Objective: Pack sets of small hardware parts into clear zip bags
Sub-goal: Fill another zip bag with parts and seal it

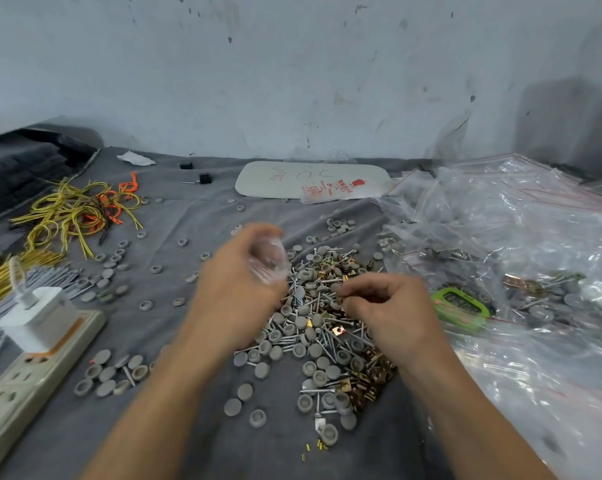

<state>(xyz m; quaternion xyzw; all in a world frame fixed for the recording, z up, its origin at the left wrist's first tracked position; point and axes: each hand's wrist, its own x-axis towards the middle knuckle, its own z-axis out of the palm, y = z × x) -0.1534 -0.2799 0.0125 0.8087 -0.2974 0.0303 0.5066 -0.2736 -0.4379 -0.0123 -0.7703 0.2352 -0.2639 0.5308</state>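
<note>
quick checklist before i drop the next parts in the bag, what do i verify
1. Clear zip bag held in the left hand: ok.
2. Bag mouth open: cannot tell, the bag is blurred.
3. Right hand has parts pinched: cannot tell; its fingertips curl down at the parts pile.
4. Stock of screws, grey caps and brass clips in the pile: ok, plenty.
5. Path from right hand to bag: ok, nothing stands between them.
</note>
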